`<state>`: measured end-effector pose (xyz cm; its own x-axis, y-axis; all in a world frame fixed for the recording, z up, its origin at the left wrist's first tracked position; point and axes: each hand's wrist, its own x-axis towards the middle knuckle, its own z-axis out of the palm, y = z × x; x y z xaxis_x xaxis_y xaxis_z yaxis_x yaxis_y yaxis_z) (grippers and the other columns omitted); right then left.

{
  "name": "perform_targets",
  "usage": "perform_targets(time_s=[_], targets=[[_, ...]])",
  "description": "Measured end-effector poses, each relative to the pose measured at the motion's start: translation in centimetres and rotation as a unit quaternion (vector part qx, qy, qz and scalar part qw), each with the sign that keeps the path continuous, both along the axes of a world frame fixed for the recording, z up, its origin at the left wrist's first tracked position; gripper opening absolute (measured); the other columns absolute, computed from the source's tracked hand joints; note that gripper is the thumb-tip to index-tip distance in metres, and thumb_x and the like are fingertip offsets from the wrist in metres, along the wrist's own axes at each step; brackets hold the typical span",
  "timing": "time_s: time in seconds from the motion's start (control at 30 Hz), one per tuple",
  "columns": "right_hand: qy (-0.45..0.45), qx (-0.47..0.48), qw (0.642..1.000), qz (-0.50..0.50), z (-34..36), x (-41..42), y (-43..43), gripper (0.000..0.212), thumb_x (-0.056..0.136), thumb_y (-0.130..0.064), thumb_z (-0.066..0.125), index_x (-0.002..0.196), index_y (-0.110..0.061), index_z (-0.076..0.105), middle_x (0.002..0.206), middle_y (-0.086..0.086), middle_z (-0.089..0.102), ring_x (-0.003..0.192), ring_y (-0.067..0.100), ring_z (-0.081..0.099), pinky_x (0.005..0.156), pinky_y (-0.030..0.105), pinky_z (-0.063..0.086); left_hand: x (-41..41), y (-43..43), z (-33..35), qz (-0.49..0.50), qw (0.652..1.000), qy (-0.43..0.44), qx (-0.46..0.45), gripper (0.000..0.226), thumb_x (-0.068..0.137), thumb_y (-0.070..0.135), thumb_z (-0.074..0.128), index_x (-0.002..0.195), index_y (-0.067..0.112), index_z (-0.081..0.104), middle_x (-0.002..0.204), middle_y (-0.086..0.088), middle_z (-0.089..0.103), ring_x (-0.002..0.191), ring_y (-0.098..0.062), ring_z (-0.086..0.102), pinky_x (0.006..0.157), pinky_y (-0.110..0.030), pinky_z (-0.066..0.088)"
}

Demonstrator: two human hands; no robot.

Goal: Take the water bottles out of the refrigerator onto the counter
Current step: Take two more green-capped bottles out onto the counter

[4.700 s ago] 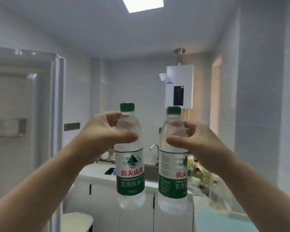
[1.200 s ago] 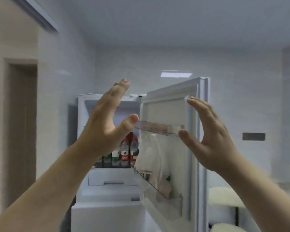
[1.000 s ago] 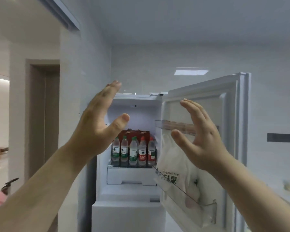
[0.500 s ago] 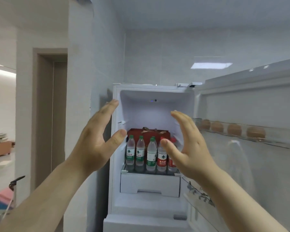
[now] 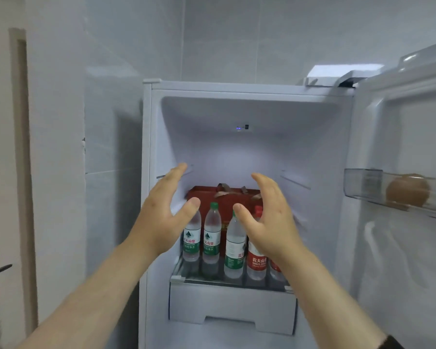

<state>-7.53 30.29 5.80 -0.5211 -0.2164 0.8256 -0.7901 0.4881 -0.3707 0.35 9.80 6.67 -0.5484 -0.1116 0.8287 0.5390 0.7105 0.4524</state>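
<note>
The white refrigerator [image 5: 237, 89] stands open in front of me. Several water bottles stand in a row on its glass shelf [image 5: 227, 282]: three with green labels [image 5: 211, 238] on the left and red-labelled ones [image 5: 256, 263] on the right. My left hand [image 5: 165, 217] is raised, open and empty, just in front of the leftmost green bottle [image 5: 192, 241]. My right hand [image 5: 269, 217] is open and empty too, in front of the red-labelled bottles, partly hiding them. Neither hand touches a bottle.
A red gift box [image 5: 224, 197] with ribbon handles sits behind the bottles. Below the shelf is a white drawer [image 5: 232, 311]. The open door [image 5: 408, 222] on the right carries a clear tray with eggs [image 5: 407, 190]. A tiled wall is on the left.
Earlier I held two green bottles facing the counter; both hands are empty now. I have turned to the refrigerator and come closer, and both open hands have reached toward the bottle row.
</note>
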Motion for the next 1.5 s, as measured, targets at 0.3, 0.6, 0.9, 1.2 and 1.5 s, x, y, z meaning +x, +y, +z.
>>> perform_targets(time_s=[0.3,0.6,0.9,1.2,1.5], targets=[[-0.113,0.000,0.993,-0.045,-4.0,-13.3,-4.1,0.081,0.075,-0.069,0.051,0.146,-0.042,0.022,0.156,-0.012,0.030,0.142,0.012,0.029,0.111,0.041,0.034,-18.9,-4.7,-4.4,0.027,0.991,-0.111,0.069,0.074,0.088,0.051,0.055,0.151,0.027,0.027,0.154,0.007,0.034,0.136,-0.005,0.032,0.107,-0.026,0.028],[-0.177,0.111,0.960,-0.186,-5.4,-22.6,-7.2,0.059,0.088,-0.054,0.056,0.136,-0.020,0.053,0.127,-0.002,0.063,0.114,0.019,0.058,0.081,0.031,0.047,-31.6,-6.2,-5.4,0.240,0.938,-0.247,-0.049,0.041,0.082,0.013,0.057,0.121,0.003,0.051,0.123,-0.019,0.056,0.110,-0.038,0.054,0.087,-0.042,0.045],[-0.231,0.166,0.942,-0.176,-6.2,-25.2,-6.8,0.043,0.081,-0.053,0.069,0.112,-0.024,0.058,0.094,-0.009,0.064,0.079,0.011,0.062,0.060,0.027,0.048,-35.1,-5.6,-6.4,0.266,0.914,-0.304,-0.049,0.036,0.085,0.010,0.057,0.120,0.007,0.055,0.125,-0.018,0.050,0.111,-0.039,0.053,0.084,-0.043,0.047],[-0.289,0.028,0.949,-0.127,-6.8,-24.0,-6.4,0.045,0.071,-0.051,0.080,0.101,-0.034,0.051,0.088,-0.016,0.061,0.072,0.001,0.059,0.052,0.017,0.039,-33.3,-6.4,-9.3,0.144,0.964,-0.171,0.140,0.048,0.078,0.008,0.074,0.122,0.017,0.059,0.110,-0.002,0.066,0.101,-0.028,0.061,0.084,-0.038,0.050],[-0.365,-0.067,0.929,-0.001,-9.9,-21.0,-7.4,0.053,0.076,-0.022,0.082,0.108,-0.041,0.044,0.100,-0.021,0.059,0.084,-0.011,0.055,0.058,0.006,0.042,-31.1,-5.8,-12.9,0.032,0.957,-0.210,0.199,0.049,0.073,0.025,0.079,0.109,0.038,0.049,0.096,0.017,0.059,0.090,-0.008,0.058,0.070,-0.027,0.047]])
